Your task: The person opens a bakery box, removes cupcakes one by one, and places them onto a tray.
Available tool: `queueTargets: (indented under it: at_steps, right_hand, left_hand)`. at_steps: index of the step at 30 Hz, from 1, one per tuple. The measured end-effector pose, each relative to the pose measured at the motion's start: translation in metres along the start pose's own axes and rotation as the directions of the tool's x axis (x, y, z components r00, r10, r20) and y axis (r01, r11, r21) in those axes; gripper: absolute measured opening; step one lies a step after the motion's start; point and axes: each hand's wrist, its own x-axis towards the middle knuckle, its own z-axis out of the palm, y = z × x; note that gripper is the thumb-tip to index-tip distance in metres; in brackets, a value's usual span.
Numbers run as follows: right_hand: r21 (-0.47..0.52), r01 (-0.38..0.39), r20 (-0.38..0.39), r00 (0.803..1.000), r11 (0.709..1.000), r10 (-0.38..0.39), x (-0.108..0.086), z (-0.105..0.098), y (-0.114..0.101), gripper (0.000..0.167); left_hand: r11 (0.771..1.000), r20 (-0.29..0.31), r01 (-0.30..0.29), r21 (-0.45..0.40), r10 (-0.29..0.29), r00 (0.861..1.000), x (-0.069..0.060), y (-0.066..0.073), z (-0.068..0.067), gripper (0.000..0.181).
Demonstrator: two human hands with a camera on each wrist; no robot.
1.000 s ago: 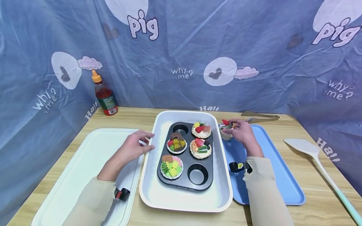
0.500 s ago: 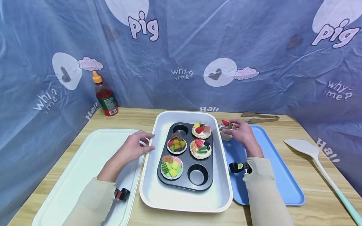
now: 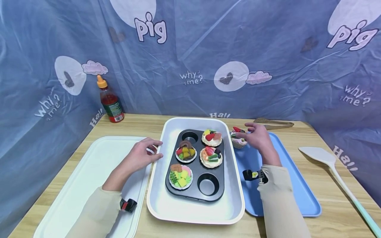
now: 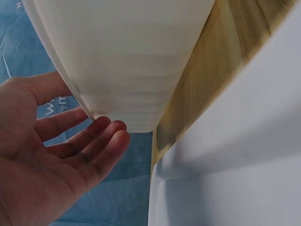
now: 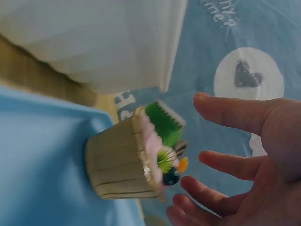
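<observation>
In the head view my right hand (image 3: 259, 138) hovers just right of a cupcake (image 3: 237, 141) at the blue tray's (image 3: 281, 185) far left corner. The right wrist view shows the cupcake's (image 5: 120, 160) pale cup, pink cream, green piece and dark berry. A gap separates it from the right hand's (image 5: 240, 165) spread fingers. My left hand (image 3: 143, 153) is at the left rim of a white deep tray (image 3: 194, 214), fingers relaxed. Its fingertips (image 4: 117, 134) lie by the outer wall; contact is unclear. Inside stands a dark muffin tin (image 3: 186, 195) with several fruit-topped cakes (image 3: 181, 177).
A flat white tray (image 3: 101, 155) lies to the left. Behind it stands a sauce bottle (image 3: 113, 104). Tongs (image 3: 276, 125) rest behind the blue tray, and a long-handled white spatula (image 3: 324, 157) lies at the right. A printed blue cloth (image 3: 190, 39) hangs at the back.
My right hand has let go of the cupcake and drawn slightly to the right, its fingers spreading. The cupcake stays on the blue tray. My left hand has not moved.
</observation>
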Motion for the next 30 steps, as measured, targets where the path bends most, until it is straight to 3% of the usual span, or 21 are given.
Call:
queueTargets:
  at_steps: [6,16,25,30]
  right_hand:
    - [0.028,0.077,-0.011,0.997,0.997,-0.077,-0.01,-0.003,-0.013,0.075]
    - [0.195,0.208,0.044,0.974,0.959,-0.22,-0.025,-0.003,-0.031,0.066]
    - [0.325,0.239,0.099,0.954,0.915,-0.284,-0.029,0.009,-0.047,0.062]
    - [0.349,0.247,0.095,0.95,0.904,-0.297,-0.028,0.017,-0.053,0.061]
  left_hand:
    - [1.0,-0.004,-0.002,0.005,0.002,1.0,0.0,0.0,0.001,0.041]
    - [1.0,-0.007,0.014,0.013,-0.014,1.0,0.0,0.0,0.002,0.041]
    - [1.0,-0.006,0.02,0.009,-0.02,1.0,0.0,0.001,0.002,0.041]
    - [1.0,-0.012,0.007,0.0,-0.007,1.0,0.0,0.001,0.001,0.041]
